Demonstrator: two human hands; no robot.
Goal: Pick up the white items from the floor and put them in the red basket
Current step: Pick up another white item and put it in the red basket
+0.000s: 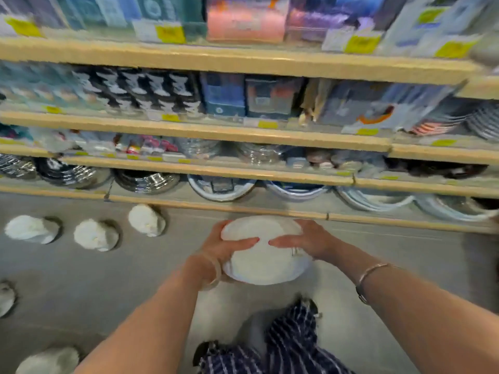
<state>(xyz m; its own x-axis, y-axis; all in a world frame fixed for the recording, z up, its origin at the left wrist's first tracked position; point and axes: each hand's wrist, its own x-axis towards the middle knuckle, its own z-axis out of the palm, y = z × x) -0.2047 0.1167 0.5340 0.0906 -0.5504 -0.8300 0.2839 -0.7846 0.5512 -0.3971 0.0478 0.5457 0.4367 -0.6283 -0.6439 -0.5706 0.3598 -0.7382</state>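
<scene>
Grey floor [378, 265] runs up to a wall of wooden shelves [216, 171] packed with boxed goods, yellow price tags, and stacks of plates and bowls on the lowest rows; the whole view is blurred. We hold both arms out over the floor, striped trousers [291, 336] below them. Our left hand [226, 247] and right hand [307, 241] grip a round white item [262, 255] from either side, fingers curled over its top so the fingertips nearly meet in the middle. It is lifted off the floor, just in front of the bottom shelf edge. We wear a bangle [216, 271] on the left wrist and a bracelet [370, 273] on the right. More white fluffy items lie on the floor to the left: three [94, 234] in a row near the shelf base, one [5, 298] at the left edge, another [48, 360] at the bottom left. We see no red basket.
</scene>
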